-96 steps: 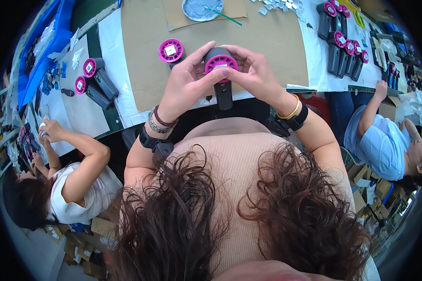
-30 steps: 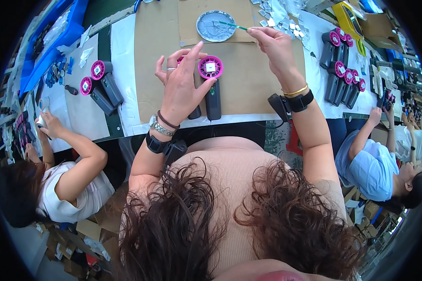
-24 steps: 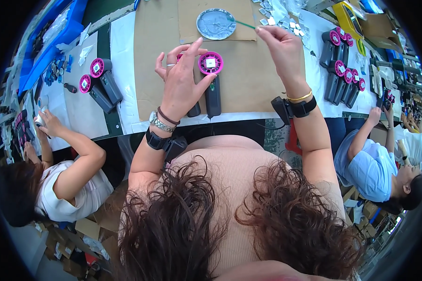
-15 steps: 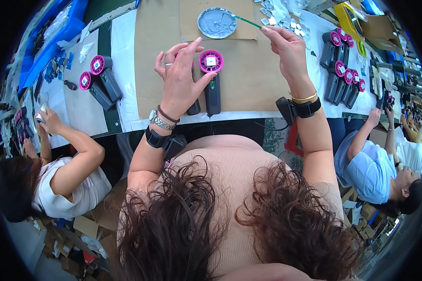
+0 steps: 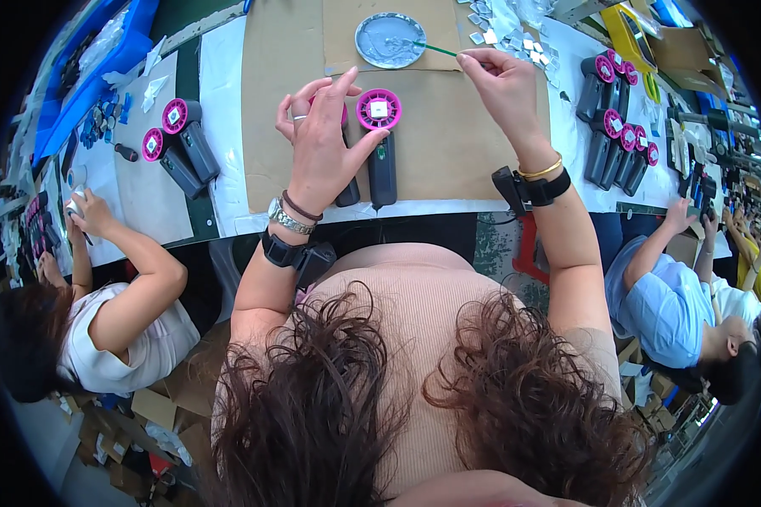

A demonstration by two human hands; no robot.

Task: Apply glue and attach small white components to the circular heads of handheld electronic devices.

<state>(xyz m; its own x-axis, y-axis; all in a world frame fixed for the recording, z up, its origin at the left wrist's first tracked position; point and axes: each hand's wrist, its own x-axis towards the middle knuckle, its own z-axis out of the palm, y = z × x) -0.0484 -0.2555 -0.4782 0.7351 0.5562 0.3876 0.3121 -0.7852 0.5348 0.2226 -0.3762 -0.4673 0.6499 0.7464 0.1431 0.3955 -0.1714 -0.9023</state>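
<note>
Currently, right hand (image 5: 503,82): pinched closed on a thin green stick (image 5: 440,51), its far end in a shallow round dish (image 5: 359,49) of grey paste (image 5: 383,38).
Left hand (image 5: 320,139): loosely open, fingers spread, thumb beside a dark-grey handheld device with magenta ring (image 5: 382,169); contact unclear.
Device: on brown cardboard (image 5: 465,152).
Since earliest frame: stick picked up; device, then cupped in both hands, lowered.

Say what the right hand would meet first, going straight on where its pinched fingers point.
Likely the round, shallow dish of grey paste: the right hand points roughly left along the thin green stick, whose far end overlaps the dish. The hand's height is unclear.
</note>
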